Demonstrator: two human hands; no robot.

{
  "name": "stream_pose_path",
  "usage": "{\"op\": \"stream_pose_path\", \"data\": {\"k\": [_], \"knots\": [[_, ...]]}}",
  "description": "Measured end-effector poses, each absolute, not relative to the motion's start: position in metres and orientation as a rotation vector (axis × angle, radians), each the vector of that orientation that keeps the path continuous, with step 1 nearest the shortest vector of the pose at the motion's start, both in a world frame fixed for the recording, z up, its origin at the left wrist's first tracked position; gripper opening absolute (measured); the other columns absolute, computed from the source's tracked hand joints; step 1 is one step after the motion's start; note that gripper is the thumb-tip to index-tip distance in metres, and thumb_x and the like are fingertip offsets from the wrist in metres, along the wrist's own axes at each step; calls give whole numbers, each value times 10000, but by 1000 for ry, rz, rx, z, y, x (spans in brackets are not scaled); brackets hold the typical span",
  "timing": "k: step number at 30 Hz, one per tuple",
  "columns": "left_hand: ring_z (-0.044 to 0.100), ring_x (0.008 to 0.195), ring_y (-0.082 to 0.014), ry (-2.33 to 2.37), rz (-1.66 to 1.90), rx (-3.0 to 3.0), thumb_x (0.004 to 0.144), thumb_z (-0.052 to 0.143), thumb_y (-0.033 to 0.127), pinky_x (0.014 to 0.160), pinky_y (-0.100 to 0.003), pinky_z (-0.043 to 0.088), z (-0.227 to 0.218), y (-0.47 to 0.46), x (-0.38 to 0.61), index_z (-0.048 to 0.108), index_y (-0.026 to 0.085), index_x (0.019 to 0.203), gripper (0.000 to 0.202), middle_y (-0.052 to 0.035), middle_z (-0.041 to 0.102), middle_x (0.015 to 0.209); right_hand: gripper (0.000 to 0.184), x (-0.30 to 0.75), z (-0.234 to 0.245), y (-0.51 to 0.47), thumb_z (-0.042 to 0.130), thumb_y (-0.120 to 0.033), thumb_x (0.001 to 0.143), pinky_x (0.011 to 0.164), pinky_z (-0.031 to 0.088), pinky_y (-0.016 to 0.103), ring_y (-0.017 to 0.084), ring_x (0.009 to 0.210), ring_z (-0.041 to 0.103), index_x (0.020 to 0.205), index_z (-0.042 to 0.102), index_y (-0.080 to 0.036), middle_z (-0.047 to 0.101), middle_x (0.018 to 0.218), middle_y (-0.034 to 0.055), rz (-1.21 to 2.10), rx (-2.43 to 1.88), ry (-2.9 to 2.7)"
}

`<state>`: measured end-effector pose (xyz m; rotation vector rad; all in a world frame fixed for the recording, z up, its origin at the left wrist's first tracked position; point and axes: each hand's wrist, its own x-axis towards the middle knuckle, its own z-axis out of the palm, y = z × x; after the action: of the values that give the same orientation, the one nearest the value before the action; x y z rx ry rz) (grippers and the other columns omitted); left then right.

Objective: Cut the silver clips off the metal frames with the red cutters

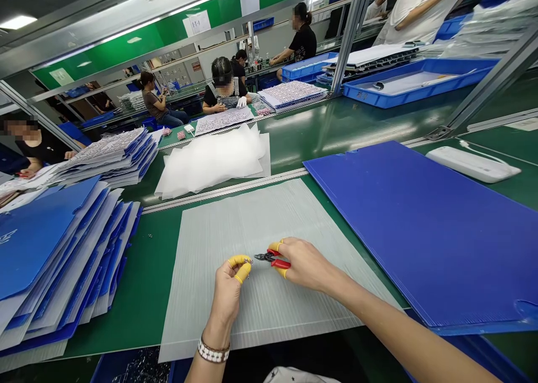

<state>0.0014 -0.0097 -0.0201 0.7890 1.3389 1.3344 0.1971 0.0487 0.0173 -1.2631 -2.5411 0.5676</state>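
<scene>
My right hand (305,265) grips small side cutters (273,258) with red and black handles, and yellow finger cots cover its fingertips. The cutters' dark jaws point left, toward my left hand (229,290). Yellow cots also cover that hand's thumb and finger, which pinch a tiny metal part (247,261) right at the jaw tips. Its exact shape is too small to tell. Both hands hover over a translucent grey corrugated plastic sheet (256,226) on the green bench.
A blue corrugated board (420,232) lies to the right, and stacked blue-and-white sheets (54,260) rise at the left. White foam sheets (212,162) lie ahead beyond a metal rail (222,191). Co-workers sit farther along the benches among blue trays.
</scene>
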Motion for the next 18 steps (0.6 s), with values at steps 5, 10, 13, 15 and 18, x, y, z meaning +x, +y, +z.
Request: {"op": "stream_pose_path", "data": {"k": [5, 10, 13, 15, 18], "knots": [[588, 810, -178, 1385, 1286, 932, 666, 745, 288, 765, -293, 453, -24, -10, 1, 721, 178, 822, 192, -60, 677, 854, 129, 195, 19, 47, 590, -174, 756, 624, 341, 276, 186, 743, 533, 877, 613, -211, 605, 796, 42, 464, -1195, -2591], [572, 795, -169, 1417, 1243, 1124, 727, 689, 289, 752, -287, 448, -27, -10, -1, 714, 187, 830, 147, -42, 646, 841, 101, 193, 20, 47, 595, -188, 766, 636, 329, 281, 182, 744, 514, 865, 586, -207, 579, 793, 38, 443, -1168, -2622], [572, 789, -170, 1435, 1231, 1191, 739, 675, 285, 741, -288, 454, -28, -10, -3, 716, 189, 836, 142, -41, 644, 836, 98, 191, 21, 46, 596, -182, 762, 635, 322, 285, 179, 738, 507, 856, 577, -202, 577, 804, 41, 437, -1166, -2650], [572, 790, -170, 1451, 1232, 1222, 744, 669, 279, 739, -288, 457, -29, -10, -3, 716, 192, 842, 139, -42, 649, 847, 105, 191, 21, 46, 597, -181, 760, 634, 319, 287, 181, 744, 507, 861, 577, -202, 576, 811, 44, 428, -1174, -2664], [568, 789, -166, 1465, 1221, 1266, 759, 654, 269, 740, -286, 456, -30, -10, -4, 714, 198, 852, 131, -39, 646, 847, 111, 190, 22, 46, 596, -181, 762, 636, 317, 288, 184, 754, 509, 869, 579, -206, 575, 817, 44, 421, -1187, -2668]]}}
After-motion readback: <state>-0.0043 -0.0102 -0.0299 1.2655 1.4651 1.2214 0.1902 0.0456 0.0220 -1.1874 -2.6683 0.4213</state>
